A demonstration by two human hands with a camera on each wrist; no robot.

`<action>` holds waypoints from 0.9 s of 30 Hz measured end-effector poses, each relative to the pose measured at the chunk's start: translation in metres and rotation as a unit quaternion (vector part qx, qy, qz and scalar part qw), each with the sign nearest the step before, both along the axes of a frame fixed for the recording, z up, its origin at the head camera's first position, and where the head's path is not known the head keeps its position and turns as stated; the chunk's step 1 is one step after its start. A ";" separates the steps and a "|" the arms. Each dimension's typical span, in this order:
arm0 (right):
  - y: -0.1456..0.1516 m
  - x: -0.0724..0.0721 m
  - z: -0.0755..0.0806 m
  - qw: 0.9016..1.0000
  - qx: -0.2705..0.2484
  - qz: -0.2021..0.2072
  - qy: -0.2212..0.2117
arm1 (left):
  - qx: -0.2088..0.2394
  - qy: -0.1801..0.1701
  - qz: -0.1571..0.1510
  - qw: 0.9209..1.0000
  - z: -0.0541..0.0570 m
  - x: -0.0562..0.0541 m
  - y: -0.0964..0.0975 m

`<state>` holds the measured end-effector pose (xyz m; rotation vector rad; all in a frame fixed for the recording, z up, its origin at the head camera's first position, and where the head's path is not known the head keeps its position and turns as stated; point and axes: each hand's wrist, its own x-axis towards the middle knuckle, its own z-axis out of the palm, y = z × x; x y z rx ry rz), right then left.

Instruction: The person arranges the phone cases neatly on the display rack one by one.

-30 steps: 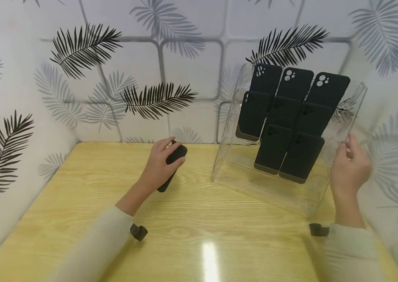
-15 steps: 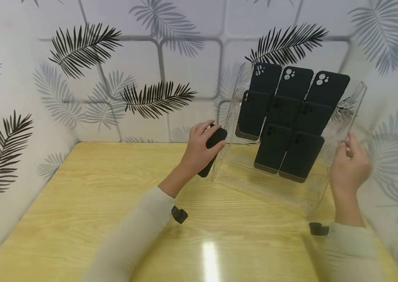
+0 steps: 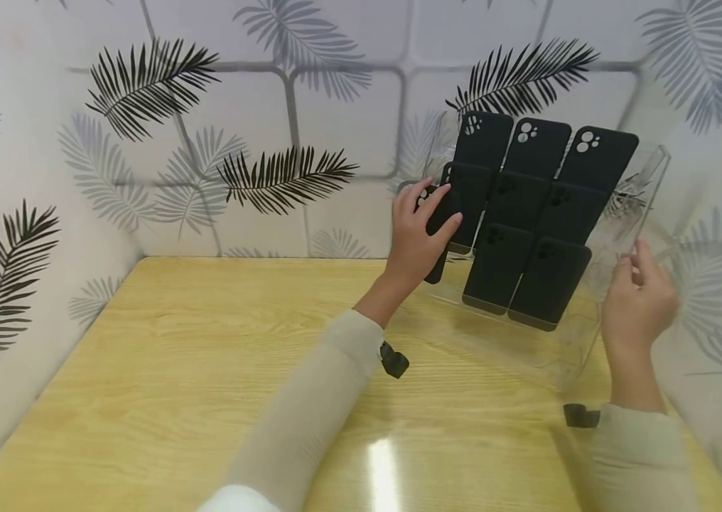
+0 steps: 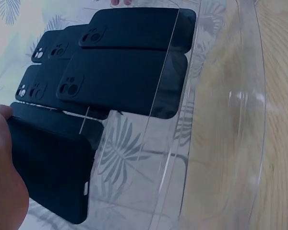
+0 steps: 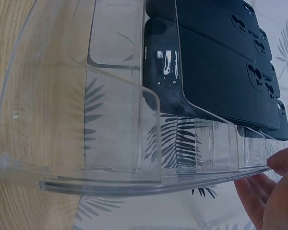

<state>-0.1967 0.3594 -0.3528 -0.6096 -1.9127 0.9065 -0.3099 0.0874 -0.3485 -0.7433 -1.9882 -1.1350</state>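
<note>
A black phone case (image 3: 438,264) is gripped by its edges in my left hand (image 3: 413,238), fingertips up by the camera cutout. In the head view it overlaps the left side of the clear acrylic display rack (image 3: 654,183); the left wrist view has it tilted close beside a middle-tier case. Several more black phone cases (image 3: 494,269) lean on the rack's tiers, with the lowest tier bare at its left end. My right hand (image 3: 639,306) pinches the rack's right side edge, thumb on one face and fingers on the other, as the right wrist view shows.
The rack stands on a yellow wood-grain table (image 3: 175,370), towards the right. Leaf-patterned wall covering (image 3: 348,128) rises right behind the table and along both sides. Each wrist carries a small black camera mount (image 3: 394,360). The rack's clear lower front panel (image 4: 230,124) projects ahead of the cases.
My left hand has carried the phone case right and upward, from over the table's back left to the rack's left side. The right hand keeps its hold on the rack.
</note>
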 end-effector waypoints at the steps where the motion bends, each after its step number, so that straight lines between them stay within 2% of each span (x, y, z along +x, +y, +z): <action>1: 0.000 0.000 0.000 1.000 -0.001 0.000 -0.001 | 0.007 0.008 0.006 1.000 -0.001 -0.001 0.004; 5: 0.002 -0.002 -0.002 1.000 -0.001 -0.001 -0.001 | 0.030 0.028 0.030 0.999 -0.005 -0.005 0.015; 10: 0.002 -0.003 -0.004 1.000 0.004 -0.003 0.003 | 0.053 0.038 0.037 0.997 -0.006 -0.007 0.027; 16: 0.002 -0.002 -0.004 1.000 -0.003 -0.002 0.000 | 0.060 0.047 0.049 0.996 -0.004 -0.007 0.039; 21: 0.003 -0.001 -0.003 1.000 -0.008 -0.001 -0.003 | 0.043 0.048 0.053 0.997 -0.009 -0.006 0.047; 27: 0.001 0.001 -0.001 1.000 -0.009 0.005 0.000 | -0.002 0.040 0.096 0.995 -0.026 -0.002 0.049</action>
